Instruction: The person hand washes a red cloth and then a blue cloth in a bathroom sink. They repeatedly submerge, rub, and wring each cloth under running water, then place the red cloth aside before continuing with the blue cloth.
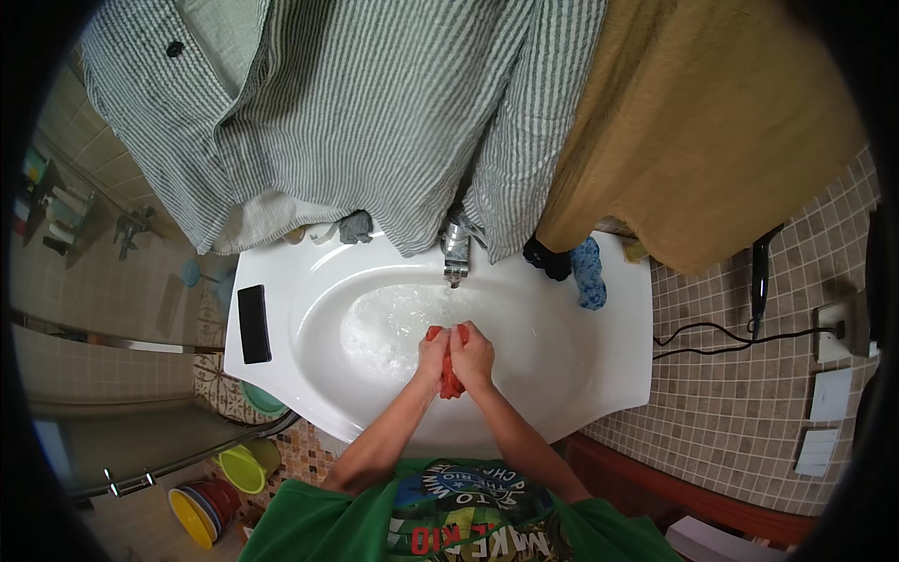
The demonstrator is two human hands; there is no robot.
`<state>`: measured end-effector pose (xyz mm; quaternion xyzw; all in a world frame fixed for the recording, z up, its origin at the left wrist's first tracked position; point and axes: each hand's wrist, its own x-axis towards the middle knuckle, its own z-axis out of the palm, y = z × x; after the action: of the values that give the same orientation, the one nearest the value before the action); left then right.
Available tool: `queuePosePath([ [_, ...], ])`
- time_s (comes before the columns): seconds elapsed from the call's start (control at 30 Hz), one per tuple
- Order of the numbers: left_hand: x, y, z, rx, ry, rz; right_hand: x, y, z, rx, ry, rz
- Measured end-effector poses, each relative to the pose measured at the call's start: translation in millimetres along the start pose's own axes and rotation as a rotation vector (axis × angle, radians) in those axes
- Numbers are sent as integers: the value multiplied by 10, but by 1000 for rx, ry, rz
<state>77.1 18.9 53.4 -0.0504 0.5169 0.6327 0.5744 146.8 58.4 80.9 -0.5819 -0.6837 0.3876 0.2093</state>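
A wet red cloth [451, 383] is bunched between my two hands over the white washbasin [555, 337]. My left hand [433, 355] presses on it from the left side. From the other side my right hand [474, 353] grips it, fingers curled over. Parts of the cloth show above and below the fists; the rest is hidden by the hands. Foamy water [379, 330] lies in the left half of the bowl. Just beyond the hands, water falls from the chrome faucet [455, 256].
A striped shirt [393, 126] and a mustard cloth [702, 126] hang over the basin's back edge. A black phone-like slab [254, 324] lies on the left ledge. Black fabric [546, 260] and a blue patterned cloth [588, 274] rest on the right. A corded black appliance [760, 281] hangs at right.
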Motion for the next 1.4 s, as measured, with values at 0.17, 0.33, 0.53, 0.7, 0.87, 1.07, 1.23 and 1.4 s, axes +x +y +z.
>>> queuePosePath([
  [0.17,-240,135,-54,72,-8,49,343,815,99,-108,74,276],
  [0.33,5,180,-783,664,293,326,531,1262,-492,208,52,585],
  [0.53,-89,325,-633,1417,620,467,302,1558,-291,-290,164,29],
  [0.7,150,102,-472,1983,-62,905,185,878,-284,-679,-93,-598],
  [0.87,406,-50,-539,2137,-373,833,277,1053,-24,-700,-276,-614],
  [1.07,502,-172,-701,2019,-356,741,309,1122,140,-657,-326,-603],
  [1.23,654,-116,-678,1876,-570,159,400,1160,214,-646,-517,-515],
  [1.4,604,-226,-722,1777,-332,620,427,1292,316,-575,-425,-559],
])
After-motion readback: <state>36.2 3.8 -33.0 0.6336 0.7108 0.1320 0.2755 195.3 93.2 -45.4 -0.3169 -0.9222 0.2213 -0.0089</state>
